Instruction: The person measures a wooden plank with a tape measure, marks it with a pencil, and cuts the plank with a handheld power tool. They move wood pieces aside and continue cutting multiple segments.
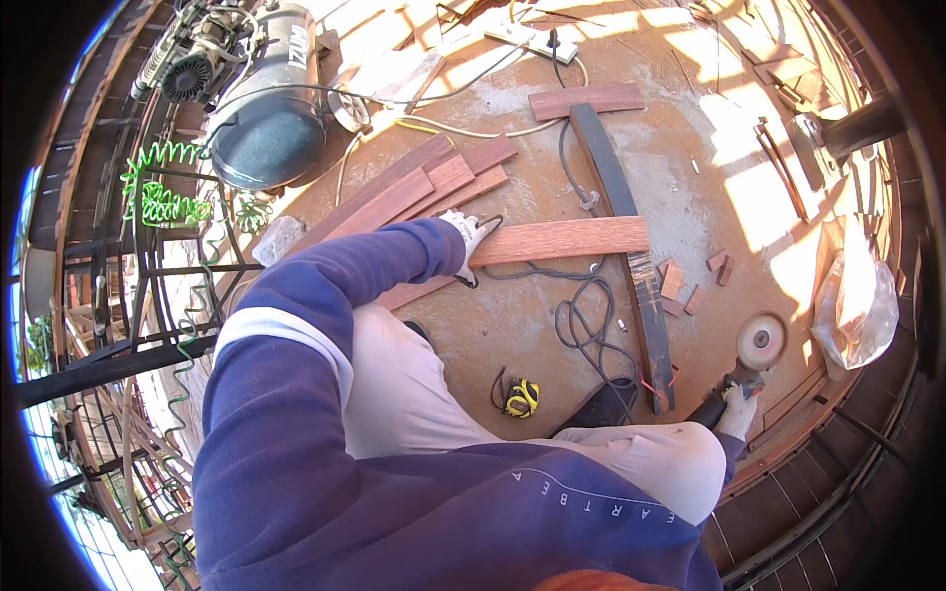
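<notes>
My left hand (467, 242), in a white glove with dark fingertips, grips the left end of a reddish wooden plank (562, 239). The plank's right end rests across a long dark beam (603, 163) on the ground. At the lower right, my gloved right hand (737, 408) is closed round the body of an angle grinder (720, 399). Its round disc (762, 341) points away from me, apart from the plank. Small wood offcuts (672, 280) lie just right of the beam.
More planks (394, 192) are piled left of my left hand. Another plank (591, 99) lies by the beam's far end. A black cable (591, 325) loops near a yellow tape measure (522, 398). An air compressor (271, 138) stands far left; a clear plastic bag (855, 310) lies right.
</notes>
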### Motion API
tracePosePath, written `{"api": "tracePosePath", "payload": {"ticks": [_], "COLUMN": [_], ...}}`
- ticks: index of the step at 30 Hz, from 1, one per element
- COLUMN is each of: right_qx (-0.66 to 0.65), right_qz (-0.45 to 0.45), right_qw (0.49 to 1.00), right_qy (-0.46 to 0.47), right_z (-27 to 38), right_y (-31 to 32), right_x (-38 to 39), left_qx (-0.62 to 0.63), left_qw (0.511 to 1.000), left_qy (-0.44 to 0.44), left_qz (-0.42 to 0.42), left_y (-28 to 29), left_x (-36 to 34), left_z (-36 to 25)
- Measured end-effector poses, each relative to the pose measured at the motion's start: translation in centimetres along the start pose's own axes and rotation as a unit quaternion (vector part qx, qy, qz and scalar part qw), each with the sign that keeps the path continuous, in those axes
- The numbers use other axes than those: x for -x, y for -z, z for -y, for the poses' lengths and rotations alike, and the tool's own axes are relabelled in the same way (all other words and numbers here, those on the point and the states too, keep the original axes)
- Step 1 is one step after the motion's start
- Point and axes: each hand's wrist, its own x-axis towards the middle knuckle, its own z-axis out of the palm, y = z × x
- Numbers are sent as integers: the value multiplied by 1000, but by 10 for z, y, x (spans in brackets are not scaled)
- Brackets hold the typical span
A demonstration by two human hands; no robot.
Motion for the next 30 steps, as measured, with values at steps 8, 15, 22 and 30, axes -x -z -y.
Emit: {"api": "tracePosePath", "payload": {"ticks": [8,15,22,30], "right_qx": [44,66,70,119], "right_qz": [10,30,51,31], "right_qw": [998,997,996,990], "right_qy": [42,36,28,69], "right_z": [15,42,44,32], "right_y": [-40,-85,-93,-79], "right_x": [8,19,13,-8], "left_qx": [63,-16,173,118], "left_qw": [982,897,929,938], "left_qy": [156,363,287,299], "left_qz": [-91,-253,-156,-131], "left_y": [-6,-95,-230,-233], "left_x": [67,145,138,114], "left_z": [93,159,69,73]}}
